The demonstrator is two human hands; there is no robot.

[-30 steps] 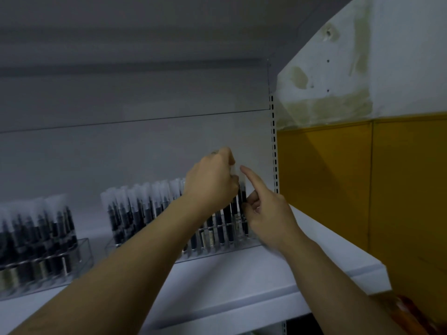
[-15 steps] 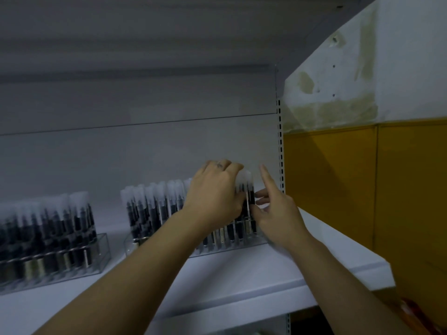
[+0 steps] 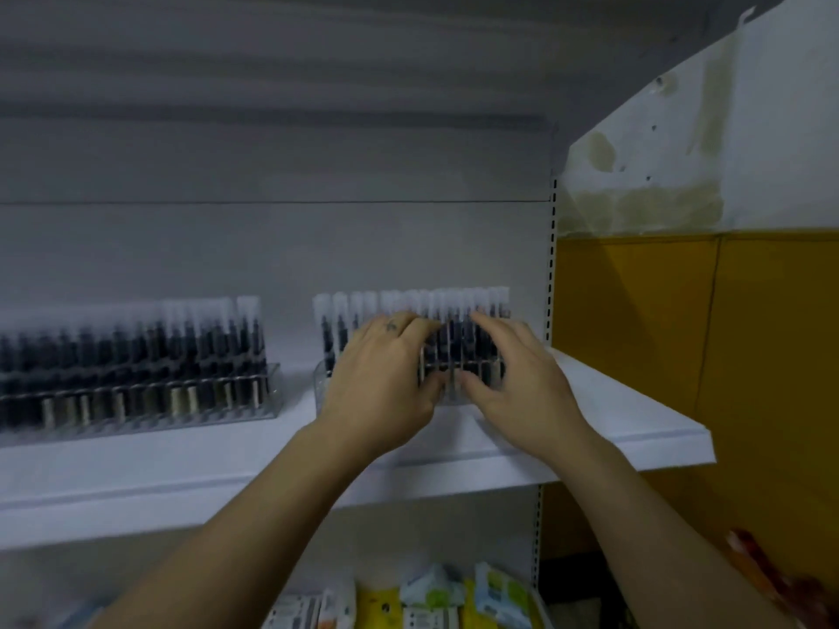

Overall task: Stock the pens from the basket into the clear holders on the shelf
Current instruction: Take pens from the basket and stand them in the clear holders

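**White shelf, both hands at the right-hand holder**

A white shelf (image 3: 635,415) is seen in dim light, beside a yellow wall (image 3: 681,333). Packets (image 3: 436,596) lie on the level below, nearest the camera.

The left hand (image 3: 381,383) and right hand (image 3: 522,383) are placed side by side on the right clear holder (image 3: 320,379). Fingers are laid across its pens (image 3: 345,320) and thumbs are set at the front wall. Pinch or mere press cannot be told because of blur. No loose pen is seen in either hand.

Key relation: the pens' long axis is vertical, caps up, directly behind both palms. The hands are equally near, with the row's middle between them. Any squaring-up would likely be a push along the row.

The left holder (image 3: 272,392) stands well apart and looks full. The basket is not identified.
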